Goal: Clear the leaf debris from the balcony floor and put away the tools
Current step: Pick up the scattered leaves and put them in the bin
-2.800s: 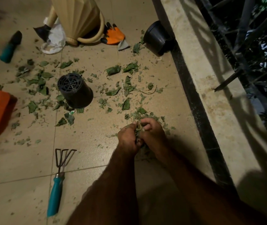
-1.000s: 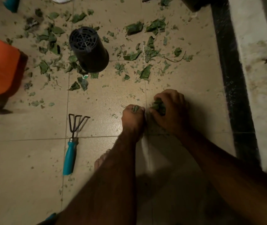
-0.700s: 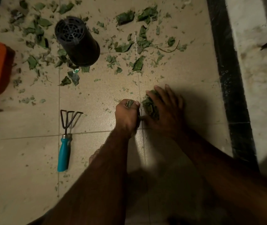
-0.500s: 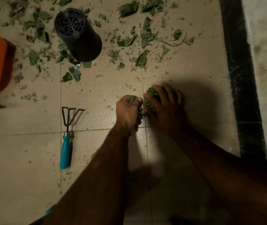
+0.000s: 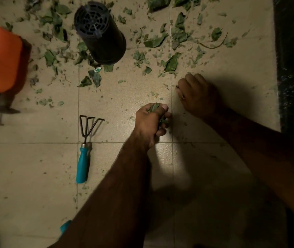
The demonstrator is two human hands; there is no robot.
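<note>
Hand rake (image 5: pixel 84 154): lying flat on the floor (image 5: pixel 35 176), teal handle pointing toward the person, prongs pointing away.
Left grip (image 5: pixel 151 120): curling tight round a wad of leaves (image 5: pixel 154 107), just beside a tile joint.
Right grip (image 5: pixel 197 96): resting on the floor slightly farther off, fingers curling under; I cannot tell whether it is holding anything.
Leaf debris (image 5: pixel 171 63): lying scattered over the tiles beyond both hands.
Black pot (image 5: pixel 99 33): sitting overturned among the leaves, perforated base facing up.
</note>
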